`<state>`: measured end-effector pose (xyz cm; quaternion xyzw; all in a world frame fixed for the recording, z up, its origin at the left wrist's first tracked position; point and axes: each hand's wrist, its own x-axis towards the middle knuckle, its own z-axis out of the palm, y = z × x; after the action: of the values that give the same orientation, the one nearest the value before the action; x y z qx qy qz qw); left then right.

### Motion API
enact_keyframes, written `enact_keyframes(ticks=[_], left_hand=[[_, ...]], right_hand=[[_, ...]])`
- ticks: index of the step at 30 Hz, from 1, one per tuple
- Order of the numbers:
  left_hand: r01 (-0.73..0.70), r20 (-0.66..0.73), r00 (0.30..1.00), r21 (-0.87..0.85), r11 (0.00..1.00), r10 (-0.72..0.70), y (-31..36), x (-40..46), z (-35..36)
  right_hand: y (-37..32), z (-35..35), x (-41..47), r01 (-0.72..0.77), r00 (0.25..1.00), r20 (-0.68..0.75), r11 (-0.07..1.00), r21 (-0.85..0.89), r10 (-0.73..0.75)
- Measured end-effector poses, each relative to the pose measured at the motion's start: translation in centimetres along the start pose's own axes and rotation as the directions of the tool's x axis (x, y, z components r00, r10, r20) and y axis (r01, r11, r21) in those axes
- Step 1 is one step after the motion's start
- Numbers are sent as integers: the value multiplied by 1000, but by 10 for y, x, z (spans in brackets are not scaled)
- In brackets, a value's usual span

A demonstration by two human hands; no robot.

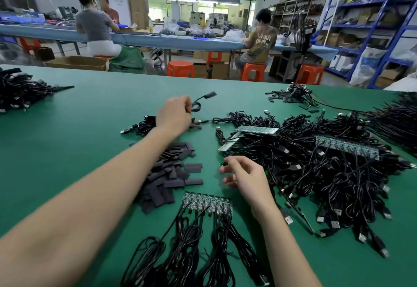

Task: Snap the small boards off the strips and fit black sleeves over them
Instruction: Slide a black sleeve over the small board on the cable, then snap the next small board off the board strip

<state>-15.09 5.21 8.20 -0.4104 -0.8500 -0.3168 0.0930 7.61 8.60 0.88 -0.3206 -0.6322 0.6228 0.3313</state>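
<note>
My left hand (174, 113) reaches far across the green table (79, 133) and holds a coiled black cable (196, 106) whose sleeved end (209, 94) sticks out to the right. Just under it lies a small heap of cables (141, 125). My right hand (244, 175) hovers with loosely curled fingers and holds nothing. A strip of small boards (207, 203) with cables attached lies in front of me. A pile of loose black sleeves (169, 174) sits between my arms.
A large tangle of cabled strips (327, 167) fills the right side, with bare strips (257, 129) on top. Another cable pile (18, 93) lies far left, and some sleeves (291, 97) far right. People sit at a bench behind, beside orange stools (180, 68).
</note>
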Motion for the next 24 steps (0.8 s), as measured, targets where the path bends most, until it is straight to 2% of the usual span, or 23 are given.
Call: enact_keyframes(ticks=[2,5,7,9,11,14,17,20,24], left_hand=[[-30,58,998,217,976,18,-23,19,0],[-9,184,978,521,853,-103,-47,31,6],[-5,168,979,580,815,-114,-46,33,16],[-76,153,988,600,797,-20,-35,32,31],[-163,188,980,572,804,65,-18,31,51],[-258,370,921,345,903,121,8,38,82],[-201,519,853,229,952,55,29,46,110],[-93,547,836,226,970,-48,37,52,127],[-23,459,885,195,981,-71,46,53,133]], right_hand=[[3,-1,1,-3,1000,-12,1000,13,4],[6,1,3,-9,1000,-25,1000,27,10],[7,3,4,-6,999,-40,1000,10,6],[7,4,5,-1,999,-50,1000,-13,0],[8,5,5,5,998,-55,1000,-29,-7],[9,5,6,8,998,-56,999,-43,-10],[8,5,6,8,999,-52,999,-46,-11],[8,4,7,17,998,-52,999,-47,-19],[10,6,8,20,998,-64,998,-54,-24]])
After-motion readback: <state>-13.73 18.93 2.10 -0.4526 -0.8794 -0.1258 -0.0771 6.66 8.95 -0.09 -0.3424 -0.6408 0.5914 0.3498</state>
